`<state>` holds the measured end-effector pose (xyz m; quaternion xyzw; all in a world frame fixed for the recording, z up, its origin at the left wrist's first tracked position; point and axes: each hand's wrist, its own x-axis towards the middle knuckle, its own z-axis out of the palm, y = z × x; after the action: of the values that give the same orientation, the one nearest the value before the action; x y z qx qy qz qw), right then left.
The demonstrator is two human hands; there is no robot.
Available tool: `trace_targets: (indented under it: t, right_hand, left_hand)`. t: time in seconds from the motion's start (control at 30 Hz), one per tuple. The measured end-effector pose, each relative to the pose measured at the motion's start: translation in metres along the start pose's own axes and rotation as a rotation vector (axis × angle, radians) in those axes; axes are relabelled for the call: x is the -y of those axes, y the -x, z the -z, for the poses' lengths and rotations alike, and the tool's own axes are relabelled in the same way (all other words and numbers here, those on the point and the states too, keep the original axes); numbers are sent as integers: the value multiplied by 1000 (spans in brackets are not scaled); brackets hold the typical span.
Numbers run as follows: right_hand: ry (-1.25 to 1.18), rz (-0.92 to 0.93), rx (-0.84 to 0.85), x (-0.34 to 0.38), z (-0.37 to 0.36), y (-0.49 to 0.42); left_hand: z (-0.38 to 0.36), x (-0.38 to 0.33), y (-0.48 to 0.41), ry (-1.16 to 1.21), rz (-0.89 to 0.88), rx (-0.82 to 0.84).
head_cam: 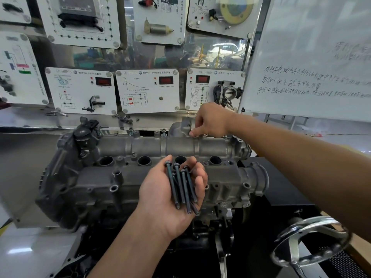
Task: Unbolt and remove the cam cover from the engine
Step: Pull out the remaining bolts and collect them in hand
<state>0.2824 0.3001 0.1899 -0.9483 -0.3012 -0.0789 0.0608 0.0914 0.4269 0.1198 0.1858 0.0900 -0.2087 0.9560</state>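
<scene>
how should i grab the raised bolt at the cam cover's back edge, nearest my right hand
Pinch the dark raised bolt just under its head, coming from above: it stands upright, head proud of the grey cast-metal cam cover, so it should lift straight up.

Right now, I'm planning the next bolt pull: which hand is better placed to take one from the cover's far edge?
Right, probably. The right hand reaches the cam cover at its far edge, near the standing bolts. The left hand holds a bundle of loose bolts, so it is occupied.
</scene>
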Motion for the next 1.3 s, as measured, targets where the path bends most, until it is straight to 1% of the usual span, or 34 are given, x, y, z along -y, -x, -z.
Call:
trace_targets:
  t: [0.07, 0.17, 0.23, 0.3, 0.43, 0.57, 0.7, 0.77, 0.8, 0.83, 0.9, 0.97, 1.03, 1.17, 1.23, 1.3]
  right_hand:
    - [-33, 17, 40, 1, 3, -1]
    - [-124, -20, 108, -3, 6, -1]
    - [-153, -47, 109, -7, 5, -1]
    - [-109, -49, 66, -8, 4, -2]
    - [-80, 28, 30, -7, 3, -1]
    - [-155, 63, -15, -13, 8, 5]
    - [-260, 45, -168, -13, 37, 12]
    - [-302, 73, -255, -4, 53, 19]
    - [-346, 100, -261, 4, 59, 24]
    - [-399, 138, -212, 14, 63, 32]
    - [-454, 241, 13, 41, 60, 49]
    - [-413, 330, 228, 66, 49, 62]
    - [-368, 366, 353, 86, 39, 71]
    - [-288, 336, 386, 100, 36, 75]
    - [-240, 347, 382, 104, 36, 73]
    - [-258, 380, 348, 109, 36, 70]
  left_hand:
    - [-1, 1, 0, -1, -2, -1]
    - [0, 1, 0, -2, -9, -4]
    - [0, 1, 1, 0, -7, -5]
    - [-1, 1, 1, 2, -9, -4]
    - [-1, 1, 0, 5, -13, 1]
    - [-2, 3, 0, 3, -5, 7]
    - [-1, 3, -1, 4, -5, 2]
    - [-1, 2, 0, 10, -9, -2]
    - [-2, 1, 0, 13, -14, -5]
    - [-2, 1, 0, 16, -22, -6]
    - [-2, 0, 0, 20, -36, -3]
    - [0, -1, 1, 10, -40, 9]
    - [1, -1, 2, -4, -49, 27]
    - [7, -4, 7, -12, -66, 34]
    - [8, -7, 10, 0, -58, 41]
    - [7, -10, 13, 18, -51, 44]
